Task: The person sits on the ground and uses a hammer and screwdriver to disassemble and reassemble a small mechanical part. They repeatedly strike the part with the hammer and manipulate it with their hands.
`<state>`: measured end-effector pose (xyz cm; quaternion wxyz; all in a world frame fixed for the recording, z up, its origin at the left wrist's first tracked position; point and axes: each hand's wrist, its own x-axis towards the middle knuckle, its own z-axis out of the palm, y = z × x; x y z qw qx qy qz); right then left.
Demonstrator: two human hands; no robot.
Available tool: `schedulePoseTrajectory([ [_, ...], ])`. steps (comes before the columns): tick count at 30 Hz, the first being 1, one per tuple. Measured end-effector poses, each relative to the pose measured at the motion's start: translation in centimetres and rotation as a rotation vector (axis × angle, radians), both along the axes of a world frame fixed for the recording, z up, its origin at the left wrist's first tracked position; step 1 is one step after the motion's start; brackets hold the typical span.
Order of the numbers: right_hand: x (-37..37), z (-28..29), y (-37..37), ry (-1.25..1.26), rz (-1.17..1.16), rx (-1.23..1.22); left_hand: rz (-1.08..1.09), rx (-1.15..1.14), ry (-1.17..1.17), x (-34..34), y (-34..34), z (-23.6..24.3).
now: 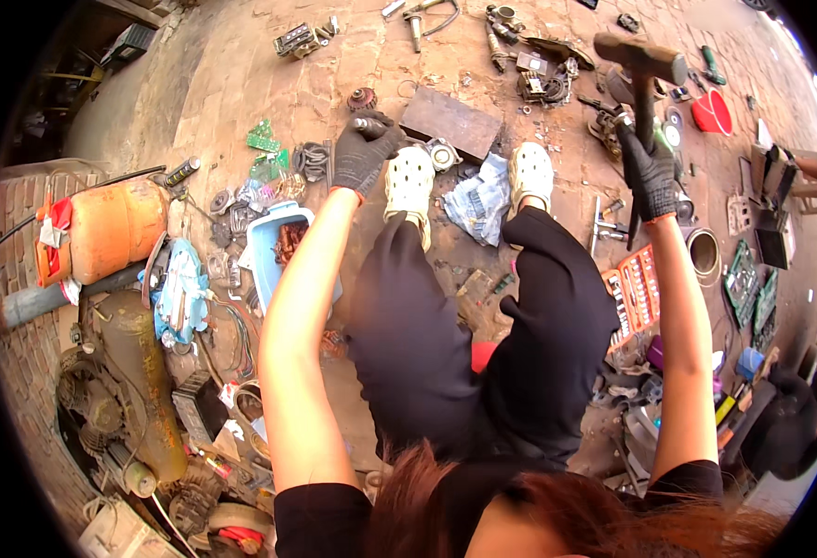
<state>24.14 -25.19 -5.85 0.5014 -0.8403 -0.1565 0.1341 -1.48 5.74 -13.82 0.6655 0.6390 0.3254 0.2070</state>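
Brick-paved floor (204,121): littered with machine parts (553,84); from where I stand, 12 o'clock is straight ahead, past the cream clogs (410,181).
Orange cylinder (115,232): on its side out at 9 o'clock, well apart from the work.
Blue tub (261,246): between 9 and 10, reddish-brown scrap (287,244) inside.
Orange socket set (646,279): lying open at 3 o'clock.
Steel block (446,121): on the floor just past 12, near the left clog.
Hammer (646,60): between 1 and 2, head up high, the gloved right hand (652,177) wrapped round its handle; I'd judge a hammering step is in hand, between blows or before one.
Left hand (362,160): gloved, at 11, fingers curled round one piece.
Ribbed round part (362,99): just beyond that hand, at 11; whether they touch, I can't tell.
Dark metal piece (367,125): in the left hand's curl, one end showing, kind unclear; a next blow would call for steady seating, and fingers clear of the hammer's path.
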Motion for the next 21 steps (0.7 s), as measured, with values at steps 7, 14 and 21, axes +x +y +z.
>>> schedulePoseTrajectory([
  [7, 0.3, -10.9, 2.9, 0.097, 0.325, -0.415, -0.029, 0.417, 0.158, 3.8, -1.7, -6.3],
  [14, -0.7, -17.8, 4.7, 0.165, 0.394, -0.462, -0.045, 0.455, 0.131, 5.1, -1.9, -8.6],
  [21, -2.4, -19.0, 4.6, 0.212, 0.309, -0.418, -0.045, 0.427, 0.183, 6.6, -1.5, -8.4],
])
